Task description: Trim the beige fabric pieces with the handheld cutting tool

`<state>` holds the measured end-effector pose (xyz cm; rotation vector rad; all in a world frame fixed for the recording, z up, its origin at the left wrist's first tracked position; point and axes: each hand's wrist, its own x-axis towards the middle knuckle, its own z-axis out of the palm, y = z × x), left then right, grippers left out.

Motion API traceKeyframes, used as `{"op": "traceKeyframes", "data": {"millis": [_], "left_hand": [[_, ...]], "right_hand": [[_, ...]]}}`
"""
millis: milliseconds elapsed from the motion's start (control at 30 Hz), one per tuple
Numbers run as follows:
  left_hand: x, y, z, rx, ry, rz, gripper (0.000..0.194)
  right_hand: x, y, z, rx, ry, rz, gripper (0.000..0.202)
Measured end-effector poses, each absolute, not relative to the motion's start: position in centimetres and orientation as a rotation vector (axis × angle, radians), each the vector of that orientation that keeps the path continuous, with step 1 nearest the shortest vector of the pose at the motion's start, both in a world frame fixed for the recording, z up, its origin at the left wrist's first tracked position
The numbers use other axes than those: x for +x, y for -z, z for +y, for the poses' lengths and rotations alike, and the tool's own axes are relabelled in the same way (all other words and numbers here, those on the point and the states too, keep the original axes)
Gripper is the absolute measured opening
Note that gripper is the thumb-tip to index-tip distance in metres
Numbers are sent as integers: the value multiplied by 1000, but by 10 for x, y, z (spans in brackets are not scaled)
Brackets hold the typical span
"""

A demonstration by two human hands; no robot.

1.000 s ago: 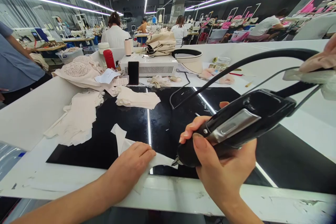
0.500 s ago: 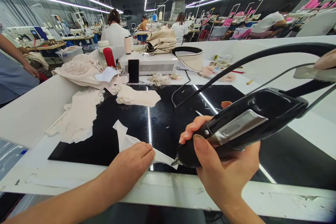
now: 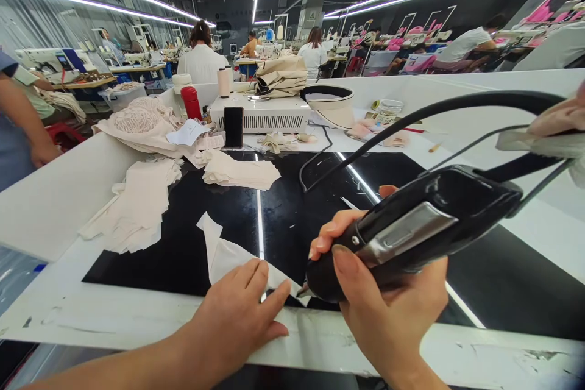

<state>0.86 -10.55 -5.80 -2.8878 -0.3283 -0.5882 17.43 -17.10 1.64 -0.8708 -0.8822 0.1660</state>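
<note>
My right hand (image 3: 388,304) is wrapped around a thick black corded hand tool (image 3: 411,228) with a metal plate on its side. The tool tilts down to the left, and its small metal tip (image 3: 303,291) meets the right end of a white fabric piece (image 3: 228,256). My left hand (image 3: 244,308) lies over the near edge of that fabric. Its fingers are apart, with the index finger pointing toward the tip. Underneath is a glossy black board (image 3: 192,201), which the fabric crosses diagonally.
Stacked cream fabric pieces (image 3: 240,170) and a larger cream pile (image 3: 137,204) lie left and behind. A phone (image 3: 233,127) leans on a white vented box (image 3: 265,116). The tool's black cable (image 3: 411,116) arches at right. A person's arm (image 3: 22,116) is beyond the left wall.
My left hand's fingers have spread, and the index finger and thumb have moved right toward the tip. The tool has shifted slightly left and down in view. A person at left has moved.
</note>
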Motion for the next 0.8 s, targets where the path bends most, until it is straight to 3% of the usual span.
{"op": "traceKeyframes", "data": {"millis": [233,800], "left_hand": [[8,69,-116,-2864,642,-356,82],[4,71,-123,-2920,715,-372,88]], "right_hand": [[177,-15,-167,-875,-188,-895,36],[174,-18,-149,-868,-206,-871,32]]}}
